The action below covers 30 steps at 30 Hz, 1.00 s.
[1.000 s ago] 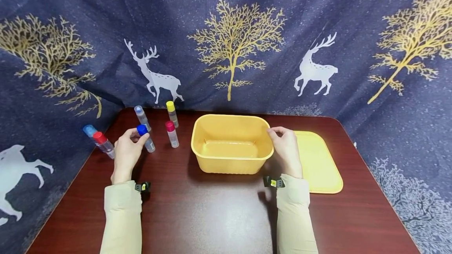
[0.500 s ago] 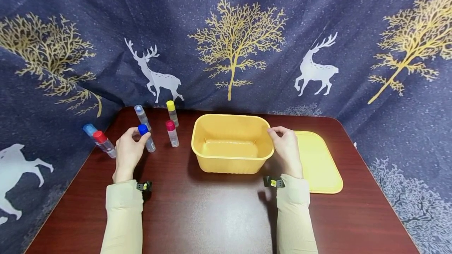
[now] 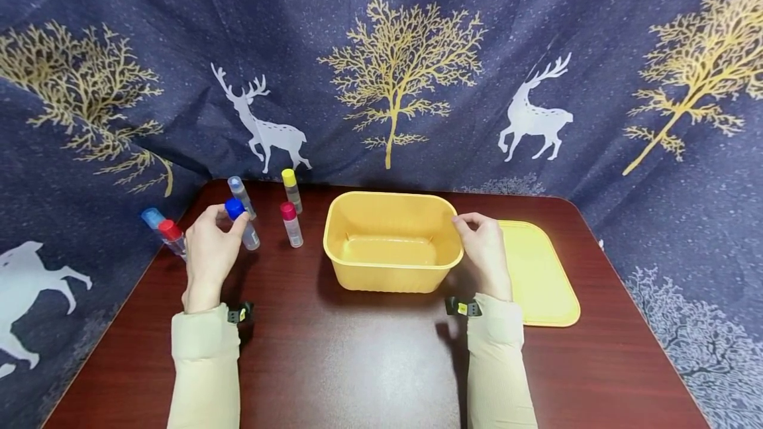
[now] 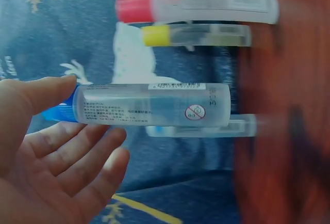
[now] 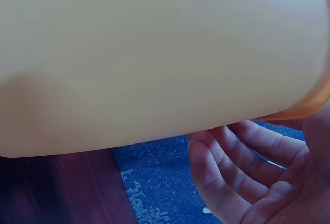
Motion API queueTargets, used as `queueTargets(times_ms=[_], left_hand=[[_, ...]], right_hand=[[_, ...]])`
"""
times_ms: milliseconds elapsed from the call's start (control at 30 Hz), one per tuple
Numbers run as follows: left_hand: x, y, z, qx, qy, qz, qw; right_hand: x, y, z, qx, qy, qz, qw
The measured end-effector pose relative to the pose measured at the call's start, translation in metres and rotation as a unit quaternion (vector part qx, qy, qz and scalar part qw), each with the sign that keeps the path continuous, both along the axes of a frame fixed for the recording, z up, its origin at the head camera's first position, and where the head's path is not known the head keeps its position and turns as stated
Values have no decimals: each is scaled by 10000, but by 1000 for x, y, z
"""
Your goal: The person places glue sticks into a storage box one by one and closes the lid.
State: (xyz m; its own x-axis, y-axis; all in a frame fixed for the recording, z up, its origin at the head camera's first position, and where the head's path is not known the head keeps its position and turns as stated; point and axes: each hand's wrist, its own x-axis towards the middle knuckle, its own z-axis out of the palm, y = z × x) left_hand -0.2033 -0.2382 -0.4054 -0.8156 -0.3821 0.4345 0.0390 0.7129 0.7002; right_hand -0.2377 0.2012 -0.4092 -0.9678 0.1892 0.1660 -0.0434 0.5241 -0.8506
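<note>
My left hand (image 3: 211,243) pinches the blue cap of a clear glue bottle (image 3: 247,234) between thumb and fingers. In the left wrist view the printed label of this glue bottle (image 4: 154,104) faces the camera, and its base hangs just off the table. Several more glue bottles stand about it: yellow-capped (image 3: 292,190), crimson-capped (image 3: 292,225), pale-blue-capped (image 3: 238,192) and red-capped (image 3: 171,236). My right hand (image 3: 484,250) pinches the right rim of a yellow plastic box (image 3: 390,278), which holds nothing. The box wall (image 5: 154,59) fills most of the right wrist view.
A flat yellow lid (image 3: 539,277) lies right of the box, partly behind the right forearm. Another blue-capped bottle (image 3: 152,217) stands at the left edge, behind the red-capped one. A dark fabric backdrop (image 3: 357,118) rises behind the brown table (image 3: 357,363).
My left hand has shifted slightly left and up, raising the blue-capped glue bottle a little. The right hand and the box stay in place.
</note>
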Motion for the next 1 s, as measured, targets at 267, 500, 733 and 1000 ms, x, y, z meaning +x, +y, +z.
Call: queueTargets(times_ms=[267,500,733,1000], left_hand=[[17,13,26,139,587,13,9982],[22,31,51,118,879,-252,9957],[12,56,78,228,961,-1002,9900],[-10,84,97,326,802,-1916,9776]], right_hand=[[2,-1,0,24,21,-25,10000],[0,-1,-2,13,32,-26,10000],[-1,0,-4,-51,17,-23,10000],[0,-1,-1,-39,19,5,10000]])
